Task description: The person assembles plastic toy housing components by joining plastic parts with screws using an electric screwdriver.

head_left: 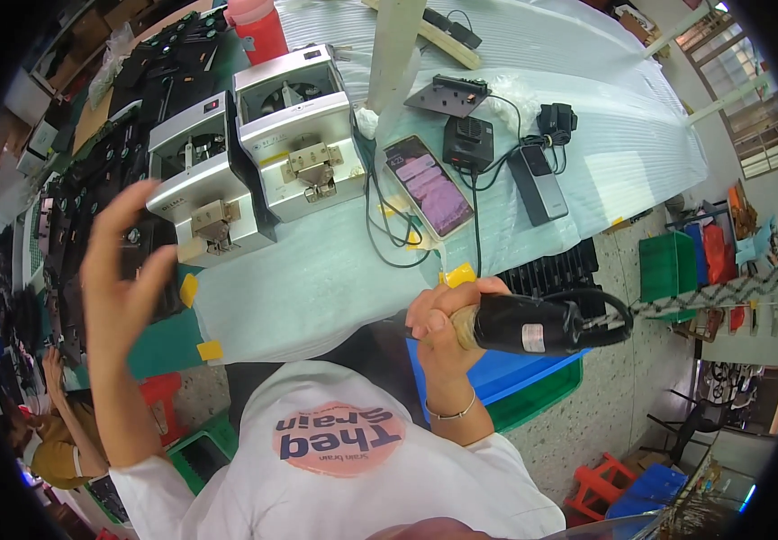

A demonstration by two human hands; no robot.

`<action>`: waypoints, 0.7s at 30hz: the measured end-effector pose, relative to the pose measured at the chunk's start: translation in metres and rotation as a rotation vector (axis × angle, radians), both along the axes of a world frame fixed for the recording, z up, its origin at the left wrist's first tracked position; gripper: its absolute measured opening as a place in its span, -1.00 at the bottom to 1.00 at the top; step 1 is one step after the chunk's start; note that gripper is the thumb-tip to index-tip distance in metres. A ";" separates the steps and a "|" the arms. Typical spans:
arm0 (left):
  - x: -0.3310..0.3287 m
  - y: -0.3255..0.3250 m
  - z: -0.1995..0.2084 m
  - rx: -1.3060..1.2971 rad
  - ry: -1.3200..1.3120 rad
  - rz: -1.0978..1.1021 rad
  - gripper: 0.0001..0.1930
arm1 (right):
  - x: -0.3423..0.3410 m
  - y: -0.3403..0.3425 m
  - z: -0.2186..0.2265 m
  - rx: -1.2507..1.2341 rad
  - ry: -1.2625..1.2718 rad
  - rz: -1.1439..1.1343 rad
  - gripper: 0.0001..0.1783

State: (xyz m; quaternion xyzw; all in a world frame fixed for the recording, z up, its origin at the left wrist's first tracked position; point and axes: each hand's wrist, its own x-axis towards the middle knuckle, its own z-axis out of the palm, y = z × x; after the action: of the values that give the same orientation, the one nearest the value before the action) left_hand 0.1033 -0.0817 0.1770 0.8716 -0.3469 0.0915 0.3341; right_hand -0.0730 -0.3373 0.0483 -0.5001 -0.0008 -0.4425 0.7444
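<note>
Here's the right hand (445,326), fingers curled snugly round the front end of a black electric screwdriver (520,324), right of centre in the frame. Over at left, the left hand (117,283) is spread and empty beside a silver screw feeder (193,195); a steady grip, braided cord (713,293) unsnagged, should serve best.
</note>
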 end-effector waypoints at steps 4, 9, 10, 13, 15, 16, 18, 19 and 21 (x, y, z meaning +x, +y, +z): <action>0.020 0.119 -0.018 0.008 -0.131 0.347 -0.41 | 0.013 0.009 0.003 0.060 -0.009 0.066 -0.43; 0.044 0.224 -0.030 0.166 -0.220 0.577 -0.43 | 0.028 0.028 0.008 -0.014 0.016 0.154 -0.40; 0.045 0.244 -0.027 0.234 -0.256 0.644 -0.44 | 0.030 0.032 0.010 -0.037 0.038 0.186 -0.38; 0.051 0.267 -0.033 0.234 -0.352 0.645 -0.39 | 0.029 0.054 0.019 0.153 0.078 0.125 -0.37; 0.063 0.254 -0.036 0.220 -0.302 0.704 -0.39 | 0.024 0.057 0.019 0.260 0.063 0.120 -0.35; 0.073 0.254 -0.038 0.237 -0.268 0.734 -0.37 | 0.023 0.054 0.017 0.194 0.086 0.089 -0.34; 0.094 0.278 -0.047 0.280 -0.244 0.798 -0.26 | 0.024 0.053 0.018 0.111 0.100 0.063 -0.34; 0.099 0.290 -0.053 0.233 -0.211 0.802 -0.24 | 0.026 0.056 0.018 0.086 0.096 0.068 -0.34; 0.100 0.292 -0.046 0.235 -0.106 0.840 -0.17 | 0.032 0.061 0.018 0.065 0.072 0.129 -0.34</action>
State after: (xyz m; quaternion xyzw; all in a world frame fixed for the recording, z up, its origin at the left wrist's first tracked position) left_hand 0.2034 0.2100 0.1311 0.9632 0.0131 0.2239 0.1479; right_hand -0.0411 -0.2764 0.0658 -0.4902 0.0084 -0.3752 0.7867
